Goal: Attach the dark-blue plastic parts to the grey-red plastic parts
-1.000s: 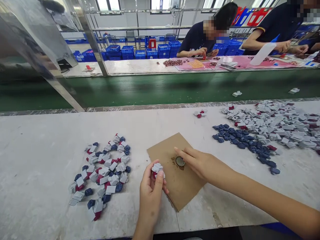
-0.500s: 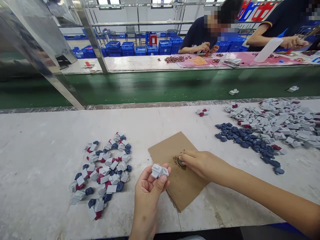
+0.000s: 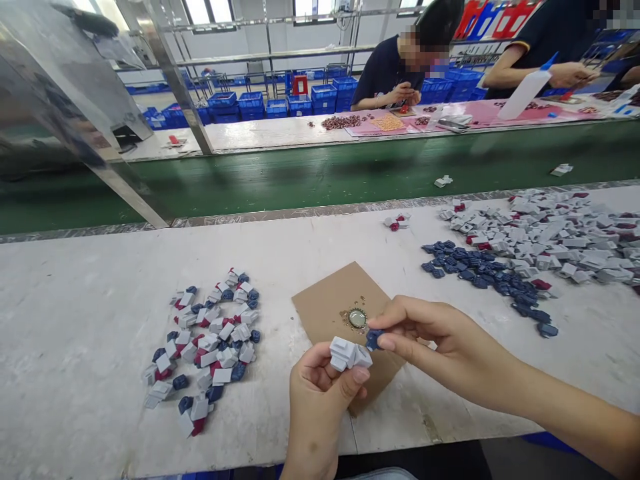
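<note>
My left hand [image 3: 323,400] is closed on a light grey plastic part [image 3: 344,353], pinched between thumb and fingers. Close to its right side, my right hand [image 3: 425,337] pinches a small dark blue plastic part [image 3: 373,339] between thumb and forefinger. The two parts are very near each other; whether they touch I cannot tell. Beneath them lies a brown cardboard sheet [image 3: 325,297]. On it sits a bottle cap [image 3: 357,318] with shiny contents, ringed by brownish drops.
Joined grey, maroon and blue pieces [image 3: 210,340] lie at left. Loose blue parts [image 3: 475,267] and a heap of grey parts [image 3: 560,233] lie at right. Beyond runs a green conveyor belt [image 3: 300,180] carrying two grey pieces. Two people work across it, near a white bottle [image 3: 525,95].
My right hand has lifted the blue part off the bottle cap and brought it beside the grey part. My left hand has moved slightly right. The view has shifted a little.
</note>
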The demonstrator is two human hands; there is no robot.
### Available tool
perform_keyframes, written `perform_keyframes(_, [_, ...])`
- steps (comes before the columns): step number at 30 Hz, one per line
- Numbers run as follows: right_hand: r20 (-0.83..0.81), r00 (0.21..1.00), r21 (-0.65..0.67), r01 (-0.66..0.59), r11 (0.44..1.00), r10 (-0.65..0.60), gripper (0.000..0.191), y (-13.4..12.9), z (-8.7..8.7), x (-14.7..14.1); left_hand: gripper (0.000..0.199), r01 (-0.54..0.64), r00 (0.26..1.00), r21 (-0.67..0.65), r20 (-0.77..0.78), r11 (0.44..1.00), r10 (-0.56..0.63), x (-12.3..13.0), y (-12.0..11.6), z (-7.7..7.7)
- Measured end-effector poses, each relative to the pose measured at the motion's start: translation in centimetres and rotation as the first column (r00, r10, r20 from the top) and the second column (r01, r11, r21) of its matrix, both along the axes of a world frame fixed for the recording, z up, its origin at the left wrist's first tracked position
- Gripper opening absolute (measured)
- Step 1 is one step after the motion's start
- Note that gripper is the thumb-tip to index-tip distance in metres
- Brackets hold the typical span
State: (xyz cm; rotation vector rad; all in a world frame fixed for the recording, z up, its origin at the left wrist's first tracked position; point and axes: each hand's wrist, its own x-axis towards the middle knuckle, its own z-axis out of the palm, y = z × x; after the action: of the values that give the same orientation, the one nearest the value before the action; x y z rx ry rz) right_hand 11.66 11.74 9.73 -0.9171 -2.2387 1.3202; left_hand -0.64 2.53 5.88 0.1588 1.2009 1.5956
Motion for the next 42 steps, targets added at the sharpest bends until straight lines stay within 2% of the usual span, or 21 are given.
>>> perform_keyframes(8, [0.002, 0.999, 0.096, -0.034, 0.995, 0.034, 0.014, -0.6, -0.1, 0.2, 0.022, 0.006, 1.000, 0.026, 0.010, 1.000, -0.007, 0.3, -0.2, 0.2])
perform_keyframes(13, [-0.012, 0.996, 0.242, -0.084, 0.967, 0.089, 0.011, -1.0, -0.3, 0.2, 0.018, 0.016, 0.992, 0.038, -0.124, 0.999, -0.011, 0.5, -0.4, 0.3])
perform_keyframes(15, [-0.032, 0.995, 0.260, -0.081, 0.962, 0.092, 0.011, -1.2, -0.7, 0.1, 0.017, 0.016, 0.983, 0.037, -0.185, 0.999, -0.009, 0.5, -0.4, 0.1])
perform_keyframes(20, [-0.115, 0.992, 0.157, -0.026, 0.987, 0.045, 0.013, -1.6, -1.8, -0.3, 0.017, -0.009, 0.969, 0.065, -0.246, 0.998, 0.025, 0.7, -0.1, -0.5])
perform_keyframes(23, [-0.106, 0.994, 0.111, -0.017, 0.994, 0.029, 0.017, -1.8, -2.2, -0.6, 0.017, 0.004, 0.965, 0.065, -0.262, 0.998, 0.013, 0.7, 0.0, -1.0])
perform_keyframes(25, [-0.075, 0.997, 0.068, -0.017, 0.998, 0.022, 0.019, -1.8, -2.6, -0.8, 0.017, 0.029, 0.961, 0.044, -0.276, 0.999, -0.015, 0.5, -0.1, -1.4])
perform_keyframes(27, [-0.050, 0.998, -0.014, -0.042, 0.999, 0.042, 0.020, -1.6, -3.3, -0.9, 0.015, 0.107, 0.923, 0.016, -0.373, 0.994, -0.093, -0.1, -0.3, -2.0])
perform_keyframes(28, [-0.037, 0.997, -0.043, -0.065, 0.997, 0.063, 0.019, -1.3, -3.7, -0.7, 0.013, 0.153, 0.866, -0.001, -0.481, 0.988, -0.135, -0.7, -0.5, -2.3])
perform_keyframes(29, [-0.020, 0.996, -0.049, -0.082, 0.995, 0.081, 0.019, -0.9, -4.1, -0.3, 0.014, 0.195, 0.759, -0.033, -0.627, 0.980, -0.172, -1.5, -0.6, -2.6])
perform_keyframes(30, [-0.004, 0.997, -0.022, -0.077, 0.997, 0.077, 0.020, -0.4, -4.6, 0.3, 0.020, 0.218, 0.587, -0.078, -0.786, 0.973, -0.195, -2.5, -0.7, -3.0])
perform_keyframes(31, [0.015, 0.999, 0.039, -0.039, 0.998, 0.039, 0.022, 0.4, -5.0, 1.2, 0.026, 0.210, 0.353, -0.130, -0.914, 0.969, -0.199, -3.6, -0.7, -3.3])
perform_keyframes(32, [0.034, 0.998, 0.129, 0.039, 0.991, -0.044, 0.024, 1.2, -5.4, 2.4, 0.031, 0.175, 0.085, -0.176, -0.978, 0.969, -0.193, -4.8, -0.7, -3.6])
perform_keyframes(33, [0.052, 0.986, 0.232, 0.141, 0.962, -0.157, 0.026, 2.2, -5.8, 3.8, 0.032, 0.128, -0.175, -0.208, -0.967, 0.970, -0.185, -6.0, -0.7, -3.8])
perform_keyframes(34, [0.069, 0.954, 0.339, 0.254, 0.906, -0.293, 0.027, 3.3, -6.3, 5.3, 0.031, 0.080, -0.393, -0.224, -0.903, 0.971, -0.176, -7.1, -0.7, -4.0])
perform_keyframes(35, [0.090, 0.904, 0.461, 0.334, 0.822, -0.418, 0.027, 4.4, -6.7, 6.9, 0.028, 0.031, -0.549, -0.221, -0.819, 0.975, -0.168, -8.0, -0.6, -4.2])
perform_keyframes(36, [0.124, 0.850, 0.575, 0.359, 0.735, -0.512, 0.029, 5.4, -7.2, 8.5, 0.027, -0.013, -0.650, -0.211, -0.741, 0.977, -0.169, -8.8, -0.6, -4.3])
perform_keyframes(38, [0.188, 0.755, 0.772, 0.282, 0.570, -0.628, 0.036, 7.3, -8.2, 11.2, 0.026, -0.099, -0.743, -0.204, -0.636, 0.974, -0.209, -9.7, -0.7, -4.7])
perform_keyframes(40, [0.249, 0.714, 0.860, 0.147, 0.488, -0.654, 0.043, 8.8, -9.2, 12.8, 0.030, -0.182, -0.761, -0.217, -0.587, 0.959, -0.277, -10.0, -1.0, -5.0])
perform_keyframes(42, [0.290, 0.719, 0.887, 0.046, 0.460, -0.632, 0.045, 9.9, -10.0, 13.3, 0.038, -0.208, -0.753, -0.245, -0.578, 0.947, -0.315, -10.2, -1.4, -5.1])
